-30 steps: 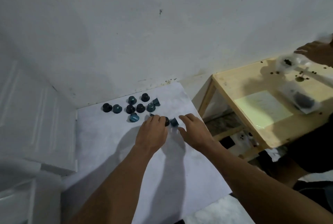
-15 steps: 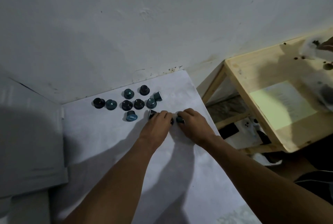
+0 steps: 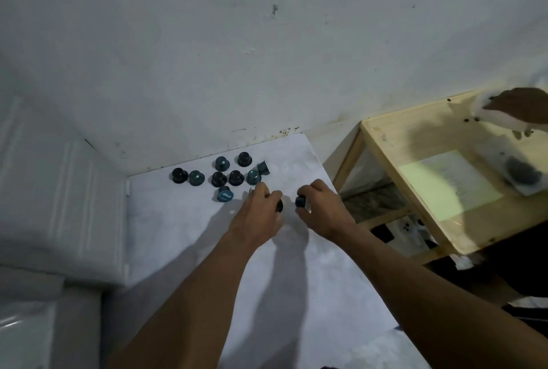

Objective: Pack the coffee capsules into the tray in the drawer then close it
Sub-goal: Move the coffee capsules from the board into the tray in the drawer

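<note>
Dark capsules (image 3: pixel 235 177) clustered on white tabletop (image 3: pixel 184 250) by wall (image 3: pixel 267 57). Left hand (image 3: pixel 261 214) and right hand (image 3: pixel 323 211) each pinch one capsule in curled fingers. Step: pickup. Next: carry both to drawer tray, not in view.

Nothing here reads clearly. A teal capsule (image 3: pixel 224 194) tipped over near the far edge of the desk (image 3: pixel 184 235) carries pale lettering on its lid, too blurred to make out; the pale sheet (image 3: pixel 444 181) on the wooden table (image 3: pixel 385 137) shows only faint, illegible print
</note>
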The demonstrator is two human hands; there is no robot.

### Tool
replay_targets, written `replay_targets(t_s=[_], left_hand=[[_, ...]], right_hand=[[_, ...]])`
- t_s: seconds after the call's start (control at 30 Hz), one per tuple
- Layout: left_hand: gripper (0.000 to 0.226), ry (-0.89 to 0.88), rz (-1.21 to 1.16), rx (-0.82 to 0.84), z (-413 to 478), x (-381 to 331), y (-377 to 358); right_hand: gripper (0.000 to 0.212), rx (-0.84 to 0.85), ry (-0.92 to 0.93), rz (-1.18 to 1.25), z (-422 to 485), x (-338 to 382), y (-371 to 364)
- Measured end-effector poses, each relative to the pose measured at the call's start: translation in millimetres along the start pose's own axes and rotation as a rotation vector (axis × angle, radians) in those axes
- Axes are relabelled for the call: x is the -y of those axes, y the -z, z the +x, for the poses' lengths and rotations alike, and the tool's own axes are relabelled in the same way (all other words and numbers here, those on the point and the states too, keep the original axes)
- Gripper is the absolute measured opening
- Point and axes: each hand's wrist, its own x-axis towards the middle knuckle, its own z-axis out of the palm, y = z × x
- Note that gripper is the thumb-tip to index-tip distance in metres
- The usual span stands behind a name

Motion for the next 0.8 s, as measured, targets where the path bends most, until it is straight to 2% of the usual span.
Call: replay_targets(t_s=[0.2,0.4,0.5,0.8], left_hand=[[0.026,0.047,-0.015,-0.110,-50.6,-21.2,15.9],[0.030,0.129,-0.080,-0.202,-112.2,-36.8,22.0],[0.038,0.153,-0.133,-0.219,-137.2,-37.5,28.4],[0.036,0.213,-0.281,-0.390,-204.8,-25.8,48.3]], right_hand=[[0.035,-0.099,0.016,0.012,-49.9,17.5,11.8],[0.037,-0.104,0.049,-0.011,-100.5,36.5,15.2],[0.037,-0.091,0.066,-0.012,-118.3,48.2,14.8],[0.038,-0.172,0.114,0.013,-172.9,97.1,8.5]])
